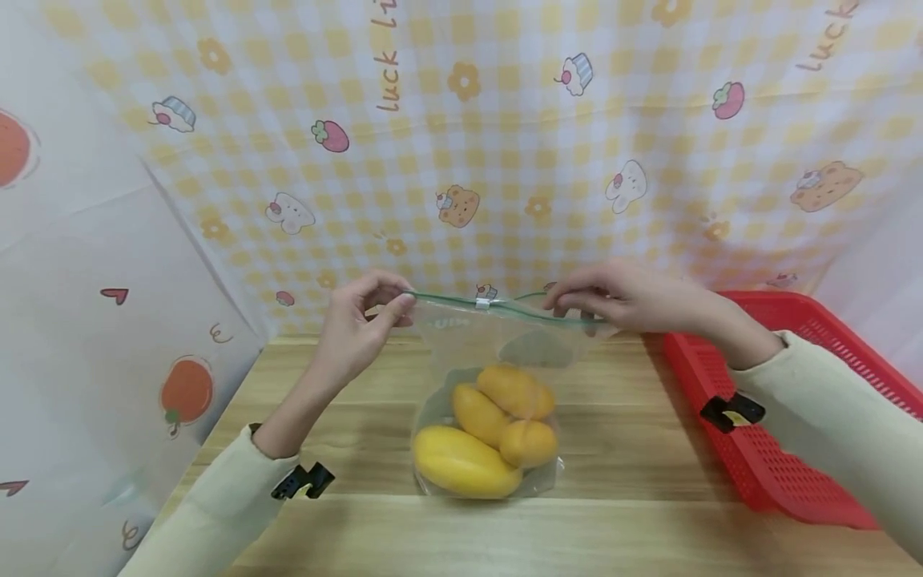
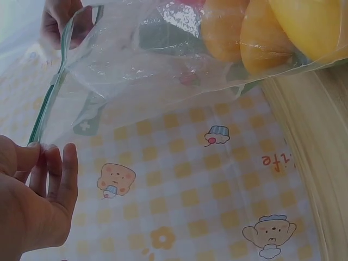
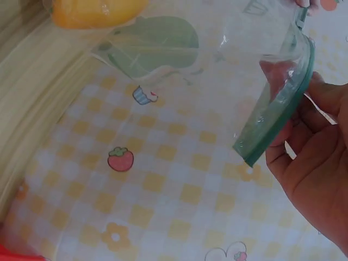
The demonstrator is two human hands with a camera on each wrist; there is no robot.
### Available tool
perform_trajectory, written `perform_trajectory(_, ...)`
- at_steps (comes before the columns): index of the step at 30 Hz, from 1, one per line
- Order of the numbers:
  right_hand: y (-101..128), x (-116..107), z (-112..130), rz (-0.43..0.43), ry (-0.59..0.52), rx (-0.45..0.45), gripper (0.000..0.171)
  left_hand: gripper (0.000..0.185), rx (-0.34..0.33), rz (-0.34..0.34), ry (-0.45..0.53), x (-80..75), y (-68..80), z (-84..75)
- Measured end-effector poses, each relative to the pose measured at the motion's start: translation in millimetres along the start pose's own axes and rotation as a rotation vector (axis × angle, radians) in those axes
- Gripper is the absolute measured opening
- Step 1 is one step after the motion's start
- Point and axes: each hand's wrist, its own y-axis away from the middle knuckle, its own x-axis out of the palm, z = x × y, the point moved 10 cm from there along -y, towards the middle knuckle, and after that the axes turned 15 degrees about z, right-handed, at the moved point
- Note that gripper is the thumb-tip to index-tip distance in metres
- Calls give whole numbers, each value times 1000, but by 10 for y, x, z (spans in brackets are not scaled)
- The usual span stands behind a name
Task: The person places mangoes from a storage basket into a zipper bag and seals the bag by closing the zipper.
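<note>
A clear slider zip bag with a green-edged top stands upright on the wooden table, with several yellow-orange, mango-like fruits in its lower part. My left hand pinches the bag's top left corner between thumb and fingers. At the right end of the mouth, my right hand grips the green rim with bent fingers, some seen through the plastic in the right wrist view. The white slider sits near the middle of the top. To its right, the two green edges stand apart; to its left they run together.
A red plastic basket stands on the table at the right, partly under my right forearm. Behind the wooden table hangs a yellow checked cloth with cartoon prints. A pale printed sheet borders the left side.
</note>
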Motion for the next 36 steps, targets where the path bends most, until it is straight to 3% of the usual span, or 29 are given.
perform_trajectory(6, -148, 102, -7, 31, -33, -8, 20, 6, -1, 1, -6, 36, 11, 15)
perform_trajectory(12, -205, 145, 8, 3, -51, 14, 19, 6, -9, 4, -14, 75, 15, 1)
perform_trajectory(16, -218, 134, 61, -64, 9, -29, 6, 6, -7, 15, -28, 105, 8, -22)
perform_trajectory(21, -189, 111, 100, -136, 82, -79, 9, 5, 3, 34, -25, 121, 2, -36)
perform_trajectory(36, -119, 92, 213, -189, 185, -185, 16, 7, 7, 68, -58, 135, 6, -13)
